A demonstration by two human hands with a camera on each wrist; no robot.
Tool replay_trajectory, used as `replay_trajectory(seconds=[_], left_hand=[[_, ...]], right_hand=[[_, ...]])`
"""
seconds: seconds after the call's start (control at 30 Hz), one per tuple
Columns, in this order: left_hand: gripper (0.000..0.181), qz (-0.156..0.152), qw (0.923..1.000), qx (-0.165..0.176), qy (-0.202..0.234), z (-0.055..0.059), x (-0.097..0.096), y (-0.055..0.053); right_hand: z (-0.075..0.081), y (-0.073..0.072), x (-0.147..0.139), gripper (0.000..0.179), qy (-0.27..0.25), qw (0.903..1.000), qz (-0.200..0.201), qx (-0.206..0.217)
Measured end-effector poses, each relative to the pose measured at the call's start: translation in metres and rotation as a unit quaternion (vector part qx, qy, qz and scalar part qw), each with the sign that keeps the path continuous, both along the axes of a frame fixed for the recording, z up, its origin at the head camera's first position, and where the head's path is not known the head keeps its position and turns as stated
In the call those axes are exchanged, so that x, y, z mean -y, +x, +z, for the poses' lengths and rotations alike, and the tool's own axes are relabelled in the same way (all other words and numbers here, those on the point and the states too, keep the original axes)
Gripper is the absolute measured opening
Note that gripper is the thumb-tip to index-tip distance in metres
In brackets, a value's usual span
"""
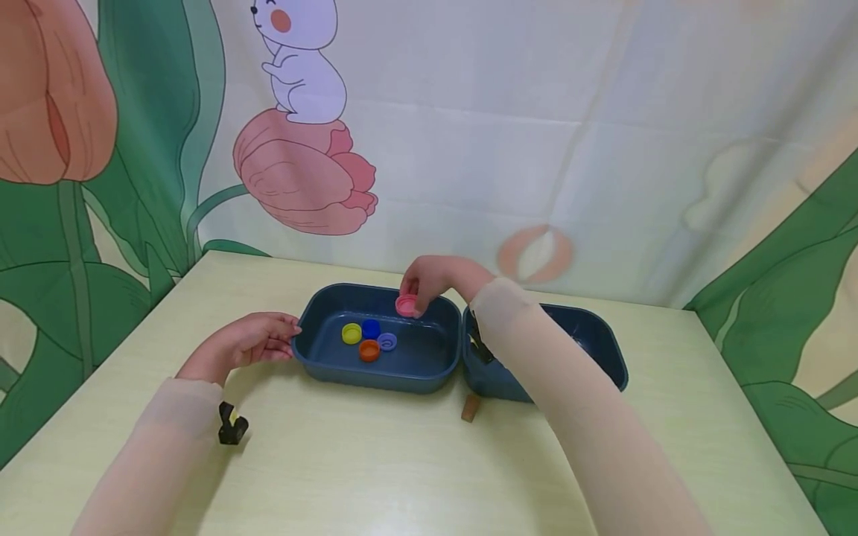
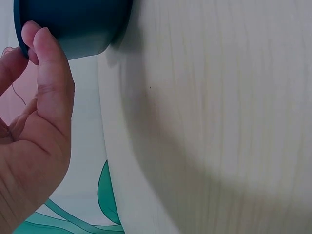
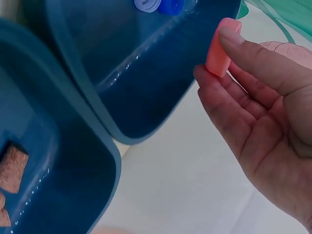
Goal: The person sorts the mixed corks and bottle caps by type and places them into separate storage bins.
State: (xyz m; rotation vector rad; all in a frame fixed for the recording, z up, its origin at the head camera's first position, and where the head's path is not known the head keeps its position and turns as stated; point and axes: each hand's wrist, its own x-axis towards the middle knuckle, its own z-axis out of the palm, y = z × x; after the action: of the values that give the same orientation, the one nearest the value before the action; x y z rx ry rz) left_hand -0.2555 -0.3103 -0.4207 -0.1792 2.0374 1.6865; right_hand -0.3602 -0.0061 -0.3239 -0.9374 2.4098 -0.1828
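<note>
My right hand (image 1: 432, 281) pinches a pink bottle cap (image 3: 220, 48) between thumb and fingers, above the far right side of the left dark blue basin (image 1: 375, 381). Inside that basin lie a yellow cap (image 1: 351, 333), a dark blue cap (image 1: 371, 328), an orange cap (image 1: 369, 351) and a light purple cap (image 1: 386, 342). At the basin's left end, my left hand (image 1: 261, 339) grips the rim between thumb and fingers; the left wrist view shows this hand (image 2: 44, 112) close up.
A second dark blue basin (image 1: 606, 339) stands right beside the first, partly hidden by my right forearm. Pieces of cork (image 3: 13, 168) lie in it. A brown cork (image 1: 471, 407) lies on the table (image 1: 375, 461) in front. A printed curtain (image 1: 456, 164) hangs behind.
</note>
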Motion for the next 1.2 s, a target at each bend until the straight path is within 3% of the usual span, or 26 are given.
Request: replay_trajectory(seconds=[0.33,0.53,0.8,0.97,1.2], left_hand=[[0.011,0.006,1.0,0.001,0.001,-0.004,0.002,-0.001],[0.015,0.007,1.0,0.001,0.002,-0.005,0.003,-0.002],[0.015,-0.002,1.0,-0.005,0.008,-0.005,0.005,-0.002],[0.013,0.0,0.9999,-0.006,0.011,-0.005,0.004,-0.001],[0.013,0.0,0.9999,-0.007,0.011,-0.006,0.005,-0.001]], right_hand=[[-0.012,-0.001,0.017,0.031,0.03,0.9974,-0.051,0.042],[-0.024,-0.002,0.023,0.021,0.047,0.9969,-0.055,0.032],[-0.03,0.0,0.031,0.027,0.091,0.9903,-0.102,0.024],[-0.03,0.005,0.043,0.024,0.162,0.9807,-0.11,0.001],[-0.029,0.014,0.059,0.031,0.261,0.9552,-0.14,-0.007]])
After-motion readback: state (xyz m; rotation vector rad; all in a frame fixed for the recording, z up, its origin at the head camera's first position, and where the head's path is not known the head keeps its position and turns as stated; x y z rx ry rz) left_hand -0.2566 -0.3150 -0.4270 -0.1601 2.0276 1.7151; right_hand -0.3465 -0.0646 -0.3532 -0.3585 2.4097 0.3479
